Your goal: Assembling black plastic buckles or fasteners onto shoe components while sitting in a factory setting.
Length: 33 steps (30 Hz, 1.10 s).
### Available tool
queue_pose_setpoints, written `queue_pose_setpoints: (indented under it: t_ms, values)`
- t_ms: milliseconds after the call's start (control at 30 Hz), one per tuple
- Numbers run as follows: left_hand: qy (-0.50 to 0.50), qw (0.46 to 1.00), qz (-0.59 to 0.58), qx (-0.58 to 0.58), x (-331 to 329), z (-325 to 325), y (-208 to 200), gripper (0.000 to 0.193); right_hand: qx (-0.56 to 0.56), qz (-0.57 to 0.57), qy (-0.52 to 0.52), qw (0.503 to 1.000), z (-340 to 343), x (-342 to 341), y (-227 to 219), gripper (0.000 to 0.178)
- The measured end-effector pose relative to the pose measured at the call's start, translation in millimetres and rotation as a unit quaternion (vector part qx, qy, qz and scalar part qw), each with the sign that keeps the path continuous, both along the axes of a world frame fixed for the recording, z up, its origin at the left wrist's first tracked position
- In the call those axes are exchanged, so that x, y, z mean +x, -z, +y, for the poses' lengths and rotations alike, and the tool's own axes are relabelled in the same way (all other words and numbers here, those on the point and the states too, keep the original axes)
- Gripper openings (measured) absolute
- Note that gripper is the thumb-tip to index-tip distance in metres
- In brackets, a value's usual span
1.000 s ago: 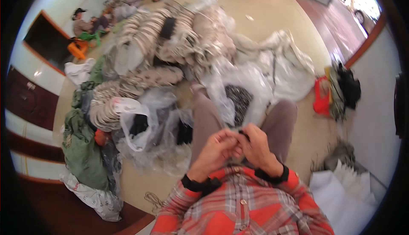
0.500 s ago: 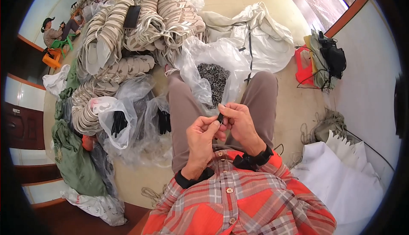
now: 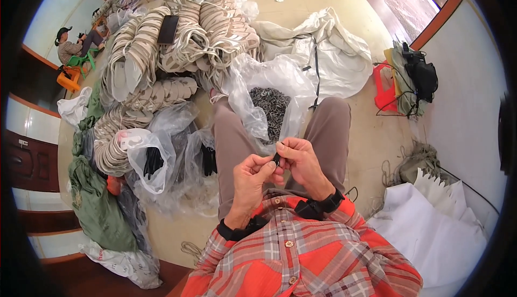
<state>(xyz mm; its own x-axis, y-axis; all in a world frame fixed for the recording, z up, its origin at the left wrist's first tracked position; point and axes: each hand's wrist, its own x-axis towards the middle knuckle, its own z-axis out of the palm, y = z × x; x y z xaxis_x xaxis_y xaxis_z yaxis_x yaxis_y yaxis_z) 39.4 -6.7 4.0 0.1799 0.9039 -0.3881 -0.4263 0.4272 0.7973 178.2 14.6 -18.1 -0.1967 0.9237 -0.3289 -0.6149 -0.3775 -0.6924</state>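
Left hand (image 3: 249,182) and right hand (image 3: 303,163) are pinching a black strip (image 3: 277,159) in their fingers, its length slanting far-right

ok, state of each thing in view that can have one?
Left hand: pinching a small black piece
Right hand: pinching the same piece
Clear bag: open, small metal pieces inside
Smaller bag: open, black items inside
Phone: resting on stacked shoe pieces, screen dark
White sack: spread out, crumpled
Brown door: looks shut
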Motion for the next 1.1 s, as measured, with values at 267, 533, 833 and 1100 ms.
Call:
queue_pose_setpoints:
  t_ms: [267,533,833,1100]
  values:
    - [-0.036,0.999,0.013,-0.022,3,-6,-1,0.006,0.012,-0.019,-0.011,1.000,-4,0,2,0.020]
    - [-0.082,0.988,0.123,0.040,9,-12,0,0.003,0.232,-0.404,0.036,0.884,-11,-12,-17,0.021]
    - [-0.136,0.961,0.221,0.097,12,-17,7,0.006,0.194,-0.366,0.063,0.908,-18,-22,-1,0.021]
    - [-0.132,0.975,0.121,0.133,8,-24,-2,0.006,0.551,-0.526,0.058,0.646,-18,-8,-24,0.014]
